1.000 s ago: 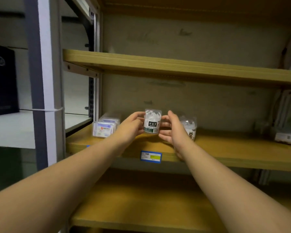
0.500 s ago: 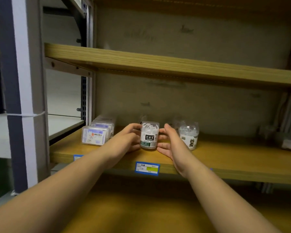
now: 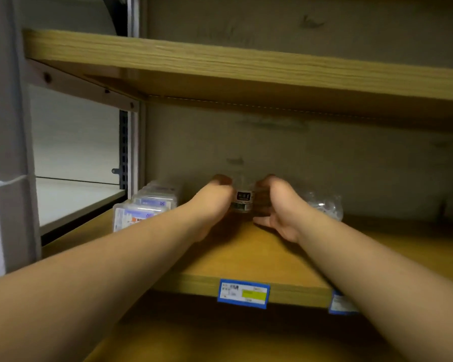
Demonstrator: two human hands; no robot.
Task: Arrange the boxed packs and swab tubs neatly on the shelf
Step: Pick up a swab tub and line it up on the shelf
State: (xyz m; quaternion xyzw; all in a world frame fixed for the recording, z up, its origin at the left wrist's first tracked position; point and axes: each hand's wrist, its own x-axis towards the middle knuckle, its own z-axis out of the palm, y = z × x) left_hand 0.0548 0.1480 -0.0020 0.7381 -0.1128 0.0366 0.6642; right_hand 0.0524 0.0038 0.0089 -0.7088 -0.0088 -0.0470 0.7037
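– Both hands went deeper into the shelf, and the tub went back with them, near the grey wall. What is biggest?

– The long wooden shelf board (image 3: 246, 257) is biggest. Next are the clear flat boxed packs with blue and white labels (image 3: 144, 207). They sit in a row at its left end.

– And the hands?

– The left hand (image 3: 212, 202) curls round the left side of the small clear round swab tub with a black label (image 3: 243, 198). The right hand (image 3: 277, 205) curls round its right side. So both hold the tub between them. It stands upright on the board.

– Anything else?

– Another clear tub of white swabs (image 3: 324, 205) sits just right of the right hand. It looks blurry. A small blue and yellow price tag (image 3: 243, 293) is stuck on the front edge.
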